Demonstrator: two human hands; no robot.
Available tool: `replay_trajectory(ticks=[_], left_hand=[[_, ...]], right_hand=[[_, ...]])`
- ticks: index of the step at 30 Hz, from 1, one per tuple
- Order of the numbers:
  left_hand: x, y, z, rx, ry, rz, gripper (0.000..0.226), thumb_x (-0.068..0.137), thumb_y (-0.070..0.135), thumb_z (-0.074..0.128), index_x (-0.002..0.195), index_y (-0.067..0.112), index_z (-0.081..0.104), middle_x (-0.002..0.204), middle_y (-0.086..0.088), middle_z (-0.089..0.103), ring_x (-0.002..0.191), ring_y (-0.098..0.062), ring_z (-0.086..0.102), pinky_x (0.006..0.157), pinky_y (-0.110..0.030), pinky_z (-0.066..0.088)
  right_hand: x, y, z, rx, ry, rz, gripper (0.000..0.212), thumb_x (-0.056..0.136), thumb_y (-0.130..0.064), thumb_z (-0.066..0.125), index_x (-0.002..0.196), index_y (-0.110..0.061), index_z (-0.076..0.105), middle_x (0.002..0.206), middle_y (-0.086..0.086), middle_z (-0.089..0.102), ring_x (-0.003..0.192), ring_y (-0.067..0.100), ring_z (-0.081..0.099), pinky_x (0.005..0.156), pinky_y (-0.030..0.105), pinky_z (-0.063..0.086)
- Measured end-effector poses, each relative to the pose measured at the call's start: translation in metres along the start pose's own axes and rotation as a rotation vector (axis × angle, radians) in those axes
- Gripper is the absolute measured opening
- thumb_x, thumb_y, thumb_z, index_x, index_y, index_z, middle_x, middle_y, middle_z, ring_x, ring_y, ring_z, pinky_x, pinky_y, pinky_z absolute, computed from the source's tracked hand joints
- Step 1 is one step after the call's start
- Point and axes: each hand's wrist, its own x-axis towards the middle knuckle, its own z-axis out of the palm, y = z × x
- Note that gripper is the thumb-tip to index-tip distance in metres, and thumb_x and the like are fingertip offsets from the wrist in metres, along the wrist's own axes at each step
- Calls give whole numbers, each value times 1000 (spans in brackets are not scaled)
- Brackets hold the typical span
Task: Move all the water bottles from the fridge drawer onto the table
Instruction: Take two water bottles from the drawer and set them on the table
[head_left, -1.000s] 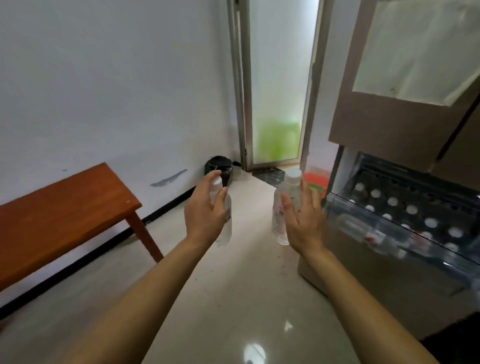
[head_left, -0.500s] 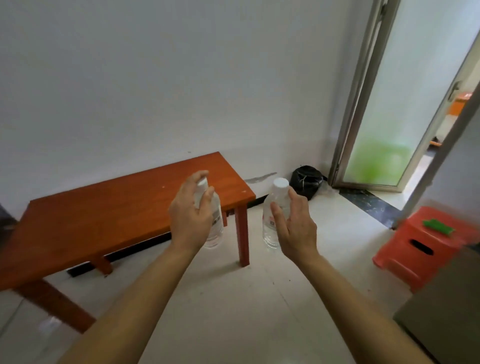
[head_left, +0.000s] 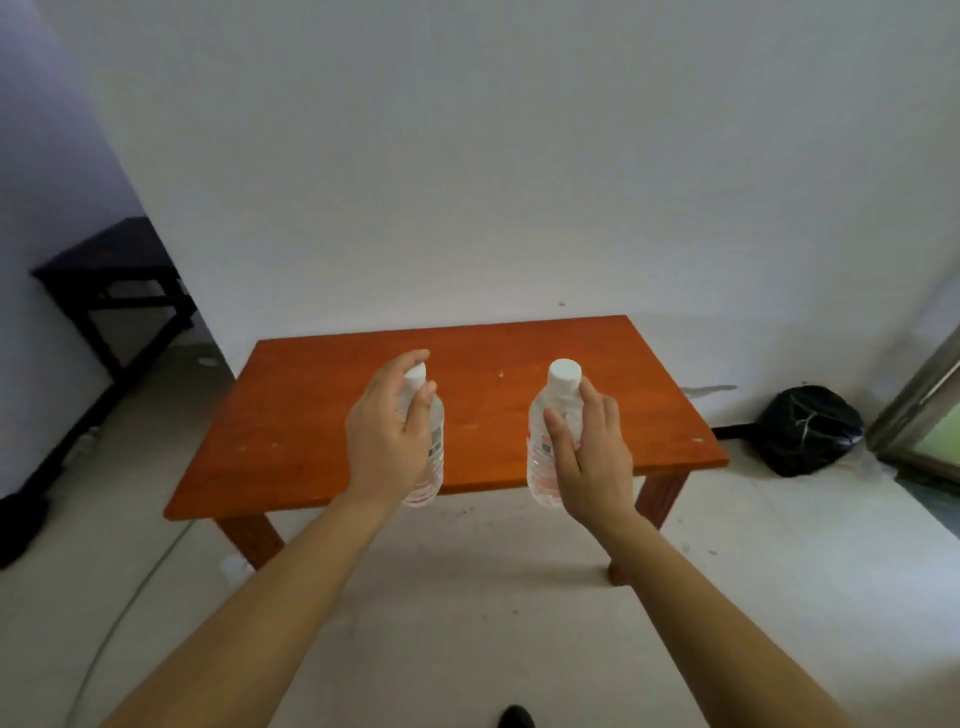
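Holding two clear white-capped water bottles upright at frame centre, seen against the near edge of the wooden table (head_left: 322, 415) | left hand (head_left: 387, 441) curled round the left bottle (head_left: 423, 488) | right hand (head_left: 589, 457) curled round the right bottle (head_left: 556, 400) | black bag (head_left: 808, 431) on the floor at middle right.

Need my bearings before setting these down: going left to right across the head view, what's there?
Dark side table → left hand holding a bottle → second bottle in the right hand → black bag → door frame.
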Motion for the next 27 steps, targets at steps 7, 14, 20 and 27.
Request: replay_trajectory(ticks=[7,14,20,27], left_hand=[[123,-101,42,7,44,-117,31,98,23,61,129,19,58,115,13,65,102,-4,63,91,-32,54],[240,-185,64,-54,36,-223,45,97,29,61,139,22,47,116,22,55,100,15,54,84,-6,42],[313,-277,88,-55,-25,-296,50,95,29,64,141,20,46,125,19,50,114,-1,51,91,-16,42],[381,-407,124,5,-264,-361,42,91,34,68,129,23,56,125,6,64,114,-11,56,91,-30,46]], right_hand=[[136,14,115,130,-95,-11,58,100,-52,42,149,-24,33,139,2,44,114,16,54,80,28,44],[266,3,198,217,-205,-49,65,94,-55,48,150,-26,32,141,6,40,119,20,51,88,36,49],[337,5,284,183,-268,11,63,94,-49,57,149,-28,33,142,5,40,124,24,50,92,32,41],[396,21,395,12,-289,176,66,93,-48,61,148,-23,36,147,9,40,120,27,55,81,26,44]])
